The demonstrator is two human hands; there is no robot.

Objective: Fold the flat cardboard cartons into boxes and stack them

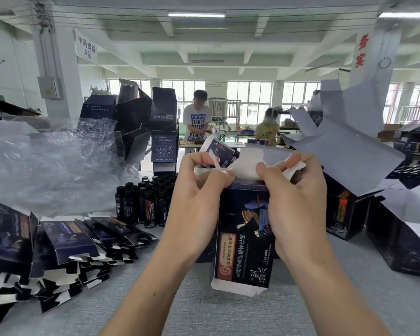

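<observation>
Grey table (pixel 228 316); dark carton (pixel 243 229) in left hand (pixel 199 190) and right hand (pixel 298 197)

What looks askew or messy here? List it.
The box stack behind the bottles leans, several boxes tipped at angles. The flat cartons at left lie sprawled, not squared. Crumpled plastic wrap is heaped beside them.

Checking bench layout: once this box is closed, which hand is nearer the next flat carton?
Likely the left hand: the flat cartons lie on its side; the right hand would cross the box.
</observation>
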